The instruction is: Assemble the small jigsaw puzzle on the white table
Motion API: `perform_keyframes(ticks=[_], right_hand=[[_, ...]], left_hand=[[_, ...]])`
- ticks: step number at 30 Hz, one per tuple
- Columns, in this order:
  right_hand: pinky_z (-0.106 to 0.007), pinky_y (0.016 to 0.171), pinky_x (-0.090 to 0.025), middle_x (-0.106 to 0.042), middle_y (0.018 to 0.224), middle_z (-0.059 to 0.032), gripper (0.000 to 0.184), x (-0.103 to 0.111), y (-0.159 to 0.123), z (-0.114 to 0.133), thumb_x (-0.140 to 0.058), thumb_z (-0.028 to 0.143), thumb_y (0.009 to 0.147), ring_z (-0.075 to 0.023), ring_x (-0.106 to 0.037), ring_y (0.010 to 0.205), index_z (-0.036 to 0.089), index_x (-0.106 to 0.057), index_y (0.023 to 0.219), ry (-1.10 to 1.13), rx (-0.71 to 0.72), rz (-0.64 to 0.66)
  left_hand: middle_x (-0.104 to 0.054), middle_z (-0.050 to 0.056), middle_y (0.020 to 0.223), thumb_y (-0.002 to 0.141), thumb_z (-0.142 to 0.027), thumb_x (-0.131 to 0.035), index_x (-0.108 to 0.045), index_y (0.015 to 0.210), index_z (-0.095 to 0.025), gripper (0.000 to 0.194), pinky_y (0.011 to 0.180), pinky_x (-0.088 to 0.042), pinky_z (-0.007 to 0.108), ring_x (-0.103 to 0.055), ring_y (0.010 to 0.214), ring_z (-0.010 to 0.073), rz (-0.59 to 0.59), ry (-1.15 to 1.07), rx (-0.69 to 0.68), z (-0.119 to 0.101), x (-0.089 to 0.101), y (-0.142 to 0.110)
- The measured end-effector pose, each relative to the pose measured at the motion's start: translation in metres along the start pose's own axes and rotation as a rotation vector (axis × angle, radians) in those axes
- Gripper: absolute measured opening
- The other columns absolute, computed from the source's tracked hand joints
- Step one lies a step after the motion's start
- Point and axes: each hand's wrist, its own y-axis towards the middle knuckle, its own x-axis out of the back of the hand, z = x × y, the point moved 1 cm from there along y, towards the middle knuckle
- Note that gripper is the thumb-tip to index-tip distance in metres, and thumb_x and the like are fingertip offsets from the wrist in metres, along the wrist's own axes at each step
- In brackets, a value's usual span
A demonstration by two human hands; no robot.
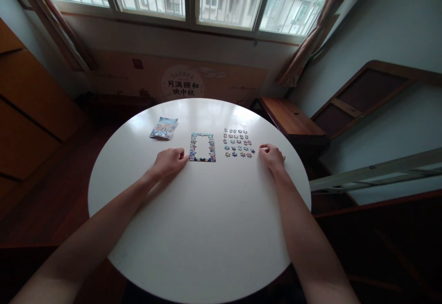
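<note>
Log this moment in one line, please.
left hand: at near-left corner of puzzle frame; right hand: beside loose pieces; puzzle frame: middle unfilled; packet: on table

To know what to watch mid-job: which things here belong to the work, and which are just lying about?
Job:
rectangular multicoloured jigsaw border
loose multicoloured jigsaw pieces
round white table
probably the blue printed packet

Background:
brown wooden bench
orange cabinet

A rectangular multicoloured jigsaw border (202,159) lies flat, open-centred — to its right, small multicoloured jigsaw pieces (235,137) sit loose in rows.
</note>
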Motion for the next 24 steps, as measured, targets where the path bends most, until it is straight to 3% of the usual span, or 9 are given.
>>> perform_keyframes(ticks=[7, 12, 24], right_hand=[[-0.028, 0.067, -0.045, -0.071, 0.084, -0.0066, 0.027, 0.0045, -0.0008, 0.0019, -0.065, 0.040, 0.076, -0.0188, -0.064, 0.074, 0.018, -0.072, 0.089, 0.191, 0.082, 0.096], [-0.028, 0.069, -0.044, -0.071, 0.080, -0.0041, 0.025, 0.0015, -0.0039, 0.0076, -0.072, 0.041, 0.070, -0.0186, -0.063, 0.076, 0.019, -0.072, 0.083, 0.108, 0.101, 0.108], [-0.026, 0.069, -0.042, -0.071, 0.086, -0.0024, 0.021, -0.0019, 0.0012, 0.0008, -0.063, 0.026, 0.076, -0.0175, -0.063, 0.080, 0.022, -0.075, 0.092, 0.136, 0.108, 0.134]], left_hand=[[-0.069, 0.006, 0.076, 0.086, -0.052, -0.044, -0.063, 0.077, -0.022, 0.036, 0.059, -0.033, 0.027, -0.061, 0.069, 0.0206, 0.007, -0.006, 0.005, 0.0012, -0.0017, 0.0006], [-0.068, 0.005, 0.075, 0.086, -0.052, -0.044, -0.062, 0.076, -0.022, 0.036, 0.059, -0.033, 0.028, -0.060, 0.067, 0.0211, -0.005, -0.009, 0.005, 0.0010, -0.0022, 0.0005], [-0.069, 0.006, 0.076, 0.086, -0.053, -0.044, -0.061, 0.076, -0.022, 0.037, 0.058, -0.032, 0.027, -0.060, 0.068, 0.0201, 0.011, -0.004, 0.008, 0.0005, -0.0003, 0.0004]])
